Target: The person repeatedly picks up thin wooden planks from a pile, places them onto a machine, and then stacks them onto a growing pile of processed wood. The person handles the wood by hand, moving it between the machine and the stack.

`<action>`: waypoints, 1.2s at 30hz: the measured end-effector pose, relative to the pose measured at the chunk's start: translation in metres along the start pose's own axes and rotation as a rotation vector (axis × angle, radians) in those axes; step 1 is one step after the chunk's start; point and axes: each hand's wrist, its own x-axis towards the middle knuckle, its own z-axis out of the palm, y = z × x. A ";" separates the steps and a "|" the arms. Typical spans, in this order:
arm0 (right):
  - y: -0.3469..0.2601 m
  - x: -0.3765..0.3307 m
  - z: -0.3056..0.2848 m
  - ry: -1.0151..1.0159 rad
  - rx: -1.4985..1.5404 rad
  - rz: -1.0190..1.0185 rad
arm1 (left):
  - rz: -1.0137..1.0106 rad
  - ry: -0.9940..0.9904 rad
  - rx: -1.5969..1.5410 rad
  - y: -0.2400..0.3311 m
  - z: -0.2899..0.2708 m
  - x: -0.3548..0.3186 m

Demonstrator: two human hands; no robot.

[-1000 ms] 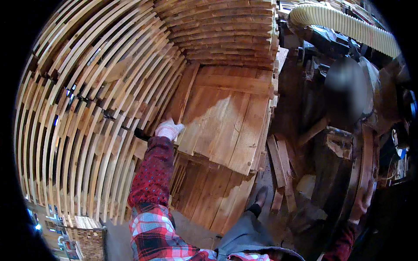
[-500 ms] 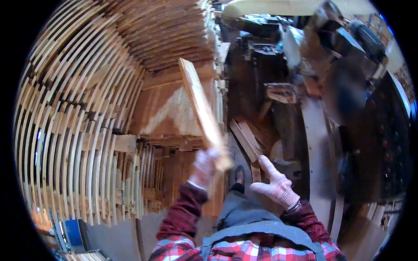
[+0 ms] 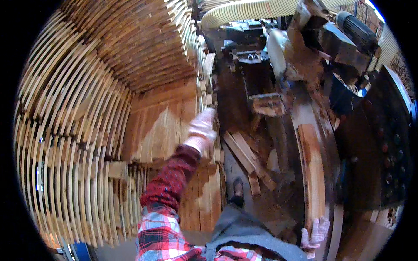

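Note:
A long wooden board [image 3: 312,169] lies lengthwise on the narrow metal bed [image 3: 305,114] of a machine to my right. My right hand [image 3: 316,235], in a pale glove, is at the board's near end with its fingers spread, and the fingertips seem to touch it. My left hand [image 3: 201,129], also gloved, reaches forward over the right edge of the stacked boards [image 3: 167,130]. Its fingers look stretched out, somewhat blurred, and I see nothing in them.
Tall rows of stacked wooden strips [image 3: 87,169] rise on my left. Loose wood pieces [image 3: 244,154] lie by my foot [image 3: 237,187]. Ahead stand machinery with a motor [image 3: 357,30] and a ribbed hose [image 3: 248,12]. A dark panel [image 3: 376,148] stands at the far right.
A board that was in my left hand has left it, and a board now lies on the machine bed. My right hand moved right and nearer to me; my left moved forward.

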 end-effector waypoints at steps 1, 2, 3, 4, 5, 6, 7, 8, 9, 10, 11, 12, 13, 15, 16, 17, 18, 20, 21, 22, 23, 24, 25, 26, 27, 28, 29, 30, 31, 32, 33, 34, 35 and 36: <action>0.001 0.018 0.009 -0.034 -0.049 0.050 | -0.199 -0.185 0.201 -0.036 -0.013 0.053; 0.003 0.058 0.025 -0.035 -0.024 0.038 | -0.218 -0.200 0.523 -0.101 -0.013 0.066; 0.003 0.102 0.039 -0.038 -0.021 0.044 | -0.332 -0.314 0.625 -0.137 -0.012 0.086; 0.002 0.140 0.051 -0.046 -0.038 0.125 | -0.451 -0.504 0.657 -0.149 -0.013 0.119; 0.003 0.189 0.078 0.001 0.009 0.069 | -0.605 -0.537 0.726 -0.233 -0.024 0.115; 0.009 0.229 0.089 -0.054 -0.042 0.106 | -0.638 -0.545 0.620 -0.241 -0.007 0.138; 0.017 0.257 0.095 -0.112 -0.097 0.144 | -0.669 -0.557 0.510 -0.242 0.004 0.157; 0.035 0.272 0.107 -0.065 -0.086 0.098 | -0.581 -0.570 0.549 -0.245 0.012 0.168; 0.048 0.287 0.122 -0.020 -0.061 0.043 | -0.507 -0.581 0.595 -0.249 0.015 0.174; 0.047 0.304 0.130 -0.013 0.006 0.089 | -0.516 -0.740 0.584 -0.250 0.007 0.183; 0.019 0.340 0.130 -0.025 0.078 0.099 | -0.541 -0.900 0.568 -0.257 -0.008 0.184; 0.027 0.353 0.140 0.008 0.101 0.083 | -0.437 -0.701 0.599 -0.257 -0.008 0.174; 0.034 0.362 0.153 0.041 0.124 0.066 | -0.333 -0.504 0.625 -0.253 -0.005 0.154; 0.022 0.389 0.160 0.110 0.092 0.009 | -0.095 -0.667 0.814 -0.161 -0.012 0.139; 0.011 0.397 0.158 0.143 0.081 -0.023 | 0.073 -0.722 0.757 -0.123 -0.009 0.121; -0.024 0.403 0.152 0.108 0.169 -0.105 | 0.061 -0.737 0.604 -0.069 -0.030 0.102; -0.073 0.404 0.145 0.067 0.271 -0.198 | 0.122 -0.687 0.608 -0.039 -0.035 0.069; -0.144 0.385 0.122 -0.147 0.414 -0.415 | 0.273 -0.764 0.510 0.042 -0.037 0.028; -0.182 0.369 0.103 -0.248 0.415 -0.466 | 0.278 -0.791 0.438 0.071 -0.030 0.003; -0.199 0.347 0.087 -0.280 0.362 -0.550 | 0.311 -0.803 0.432 0.102 -0.027 -0.021; -0.203 0.326 0.069 -0.306 0.345 -0.469 | 0.412 -0.692 0.280 0.134 -0.029 -0.042; -0.189 0.298 0.070 -0.249 0.346 -0.434 | 0.569 -0.365 0.337 0.147 -0.010 -0.077; -0.167 0.272 0.058 -0.161 0.318 -0.420 | 0.619 -0.411 0.253 0.173 -0.020 -0.081; -0.145 0.246 0.047 -0.073 0.298 -0.409 | 0.681 -0.351 0.191 0.197 -0.016 -0.087; -0.118 0.220 0.033 0.015 0.256 -0.373 | 0.797 -0.236 0.042 0.228 -0.035 -0.084; -0.095 0.186 0.017 -0.032 0.236 -0.268 | 0.841 0.030 -0.077 0.234 -0.030 -0.088; -0.050 0.131 0.029 -0.045 0.201 -0.166 | 0.763 -0.007 -0.116 0.241 -0.041 -0.077; -0.045 0.111 -0.003 -0.051 0.231 -0.094 | 0.666 -0.054 -0.126 0.243 -0.056 -0.071; -0.020 0.067 -0.013 -0.065 0.250 0.060 | 0.485 -0.396 -0.067 0.246 -0.083 -0.037; -0.019 0.052 -0.034 -0.121 0.142 0.162 | 0.283 -0.332 -0.047 0.224 -0.081 -0.022; -0.014 0.025 -0.041 -0.088 0.151 0.222 | 0.074 -0.259 -0.017 0.186 -0.067 -0.016; -0.012 0.011 -0.038 -0.077 0.158 0.225 | 0.135 0.285 0.092 0.094 -0.009 -0.033; -0.007 0.000 -0.035 -0.058 0.106 0.274 | -0.282 -0.134 0.047 0.071 -0.015 -0.009; -0.003 0.013 -0.013 -0.028 0.182 0.121 | -0.476 0.017 0.299 -0.062 0.019 -0.045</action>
